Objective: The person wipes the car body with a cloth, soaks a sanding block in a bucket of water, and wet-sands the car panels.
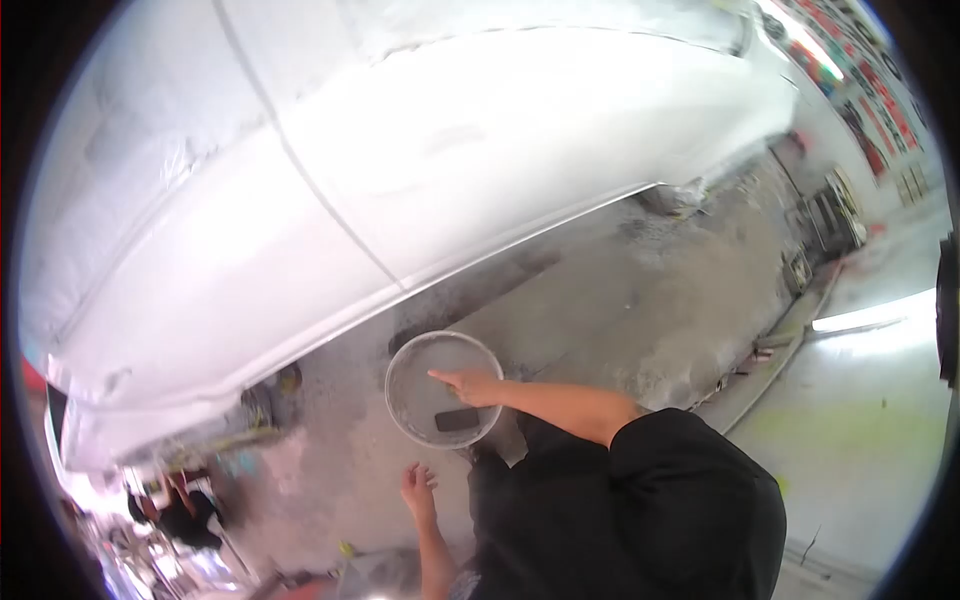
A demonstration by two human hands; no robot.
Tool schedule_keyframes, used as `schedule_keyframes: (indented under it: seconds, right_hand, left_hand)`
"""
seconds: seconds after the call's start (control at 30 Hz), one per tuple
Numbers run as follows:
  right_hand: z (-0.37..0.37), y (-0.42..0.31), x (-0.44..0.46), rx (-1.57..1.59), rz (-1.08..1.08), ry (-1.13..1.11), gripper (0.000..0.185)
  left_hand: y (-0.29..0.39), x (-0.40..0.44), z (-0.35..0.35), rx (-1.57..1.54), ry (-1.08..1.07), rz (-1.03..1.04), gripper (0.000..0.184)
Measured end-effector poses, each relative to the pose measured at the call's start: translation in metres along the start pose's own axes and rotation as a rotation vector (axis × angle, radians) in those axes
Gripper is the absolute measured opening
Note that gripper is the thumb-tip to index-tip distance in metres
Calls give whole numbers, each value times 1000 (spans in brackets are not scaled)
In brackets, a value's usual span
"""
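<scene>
My right hand (472, 387) is over a round, pale-rimmed bucket (393, 408), its index finger stretched to the left. The other fingers are curled under the palm, and whatever they may hold is too small to make out. Just below that hand, a dark rectangular block (458, 420) lies within the bucket's rim. Lower down, my left hand (419, 484) hangs in the air apart from the bucket, fingers loosely bent and nothing in them. Above both hands stretches a large white car body (400, 170) with a panel seam.
A grey, dusty concrete floor (600, 300) runs under the car's lower edge. Another person (185, 515) in dark clothes is at the lower left. Along the right stands a pale wall (860, 420) with a bright light strip; equipment (830, 220) sits at its far end.
</scene>
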State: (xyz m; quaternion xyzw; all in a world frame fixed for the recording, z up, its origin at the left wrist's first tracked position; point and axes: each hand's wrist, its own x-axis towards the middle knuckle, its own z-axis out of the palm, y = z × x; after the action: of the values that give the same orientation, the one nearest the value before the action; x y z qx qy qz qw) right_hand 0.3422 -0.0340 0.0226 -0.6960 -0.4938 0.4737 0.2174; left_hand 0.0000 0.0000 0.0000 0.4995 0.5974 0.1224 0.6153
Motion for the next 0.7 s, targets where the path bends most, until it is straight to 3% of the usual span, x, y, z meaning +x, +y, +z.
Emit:
schedule_keyframes:
  seconds: [0.07, 0.1, 0.17, 0.2, 0.37, 0.47, 0.53, 0.6, 0.67, 0.7]
  right_hand:
    - [-3, -17, 21, 125, 94, 19, 58]
    - [26, -20, -23, 238, 5, 158, 54]
    - [74, 36, -5, 413, -118, 419, 47]
    - [39, 48, -5, 431, -96, 456, 46]
    - [-12, 30, -99, 498, -83, 730, 44]
    - [-21, 50, -153, 761, 143, 932, 40]
    - [-1, 122, -188, 170, 175, 1057, 40]
    - [27, 144, -243, 69, 461, 1061, 39]
    - [76, 169, -307, 42, 607, 1037, 38]
    - [101, 180, -339, 21, 676, 1019, 38]
  left_hand:
    - [32, 52, -3, 20, -71, 102, 36]
    - [46, -3, -8, 78, -105, 141, 35]
    - [61, -16, 15, 148, -203, 170, 32]
    - [65, 6, 46, 183, -271, 248, 31]
    - [56, 37, 57, 419, -451, 510, 28]
    - [68, 49, 63, 448, -519, 526, 30]
    - [72, 57, 71, 489, -587, 532, 31]
    - [68, 82, 79, 647, -654, 614, 33]
    - [32, 124, 96, 913, -720, 752, 35]
    - [22, 141, 108, 1084, -795, 659, 36]
